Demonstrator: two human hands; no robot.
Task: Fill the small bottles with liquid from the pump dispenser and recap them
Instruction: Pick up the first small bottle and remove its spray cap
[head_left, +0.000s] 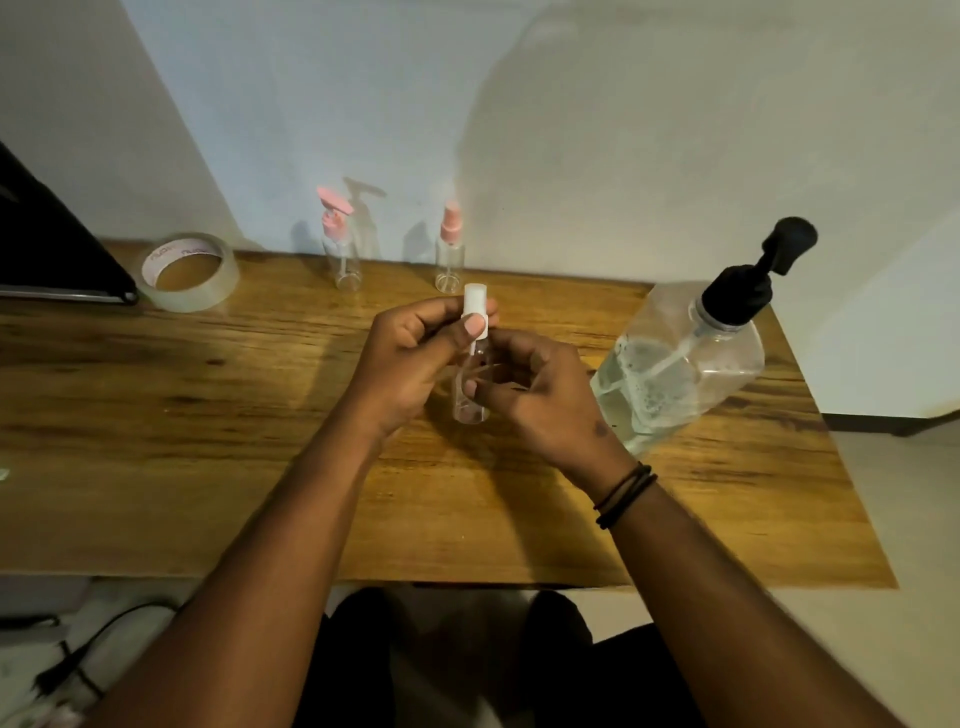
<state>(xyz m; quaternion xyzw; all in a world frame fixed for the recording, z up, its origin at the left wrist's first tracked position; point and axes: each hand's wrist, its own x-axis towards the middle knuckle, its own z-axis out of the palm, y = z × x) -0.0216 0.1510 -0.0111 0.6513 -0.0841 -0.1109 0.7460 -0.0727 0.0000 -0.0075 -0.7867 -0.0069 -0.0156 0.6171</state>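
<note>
A small clear bottle (470, 400) stands upright on the wooden table (208, 415) at its middle. My left hand (410, 364) pinches the bottle's white cap (475, 306) at the top. My right hand (540, 400) grips the clear body, thumb on its front. Two more small clear bottles stand at the back edge: one with a pink pump top (340, 244) and one with a pink spray top (450, 249). The large clear pump dispenser (685, 358) with a black pump head stands to the right, partly filled with liquid.
A roll of clear tape (189, 273) lies at the back left. A dark flat object (47, 244) leans at the far left. The table's right edge is close behind the dispenser. Cables lie on the floor at lower left.
</note>
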